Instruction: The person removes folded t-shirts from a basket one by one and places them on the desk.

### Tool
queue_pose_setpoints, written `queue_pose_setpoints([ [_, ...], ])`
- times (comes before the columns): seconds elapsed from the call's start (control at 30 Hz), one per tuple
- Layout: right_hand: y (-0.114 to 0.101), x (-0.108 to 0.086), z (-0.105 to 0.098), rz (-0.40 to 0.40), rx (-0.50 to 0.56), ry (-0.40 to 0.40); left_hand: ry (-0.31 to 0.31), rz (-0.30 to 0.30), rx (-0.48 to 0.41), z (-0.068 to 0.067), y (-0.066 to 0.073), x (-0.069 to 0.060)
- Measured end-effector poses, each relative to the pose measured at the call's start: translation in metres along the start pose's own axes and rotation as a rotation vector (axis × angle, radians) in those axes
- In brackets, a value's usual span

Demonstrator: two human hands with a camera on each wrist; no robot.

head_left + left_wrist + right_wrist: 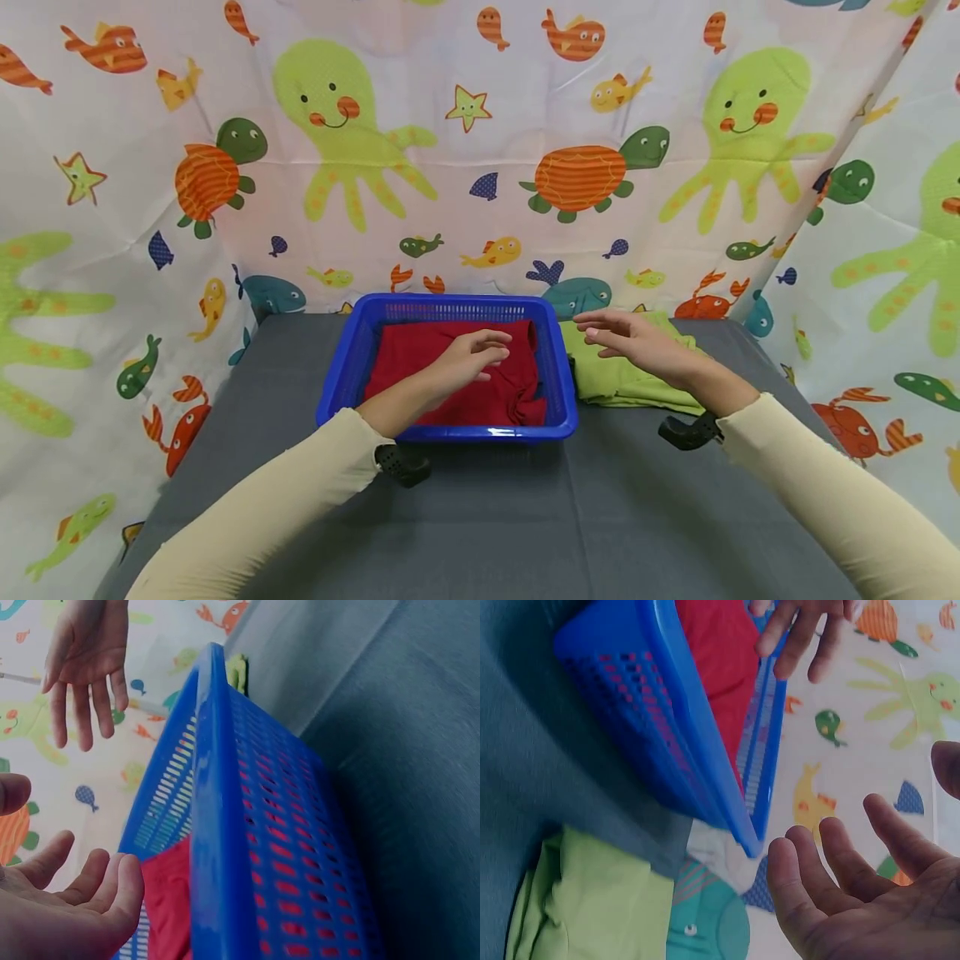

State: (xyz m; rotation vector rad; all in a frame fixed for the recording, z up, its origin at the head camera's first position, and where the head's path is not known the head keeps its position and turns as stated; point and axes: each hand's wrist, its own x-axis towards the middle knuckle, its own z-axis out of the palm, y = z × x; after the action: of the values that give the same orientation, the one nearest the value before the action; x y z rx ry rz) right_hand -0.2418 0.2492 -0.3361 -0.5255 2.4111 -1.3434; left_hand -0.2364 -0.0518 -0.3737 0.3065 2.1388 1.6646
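A blue plastic basket with slotted walls stands on the grey table, and a red folded cloth lies inside it. Above the cloth hovers my left hand, fingers loosely bent and holding nothing. To the right of the basket is a lime-green folded cloth. My right hand is raised over that green cloth, fingers extended, palm turned inward, touching nothing. Both wrist views show the hands facing each other with bare palms; the basket's slotted side fills the middle of the left wrist view.
A grey cloth covers the table. Behind and at both sides hangs a white curtain printed with sea animals. A small dark thing shows between the basket and the green cloth. Black wrist cameras sit under both wrists.
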Motion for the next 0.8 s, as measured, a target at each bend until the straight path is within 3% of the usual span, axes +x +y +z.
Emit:
queue_pose_setpoints([
  [0.3, -0.012, 0.013, 0.023, -0.019, 0.057, -0.093, 0.024, -0.038, 0.016, -0.027, -0.012, -0.018],
  [0.8, -0.029, 0.035, 0.056, 0.055, 0.196, -0.203, 0.04, -0.087, 0.042, -0.085, -0.034, -0.044],
])
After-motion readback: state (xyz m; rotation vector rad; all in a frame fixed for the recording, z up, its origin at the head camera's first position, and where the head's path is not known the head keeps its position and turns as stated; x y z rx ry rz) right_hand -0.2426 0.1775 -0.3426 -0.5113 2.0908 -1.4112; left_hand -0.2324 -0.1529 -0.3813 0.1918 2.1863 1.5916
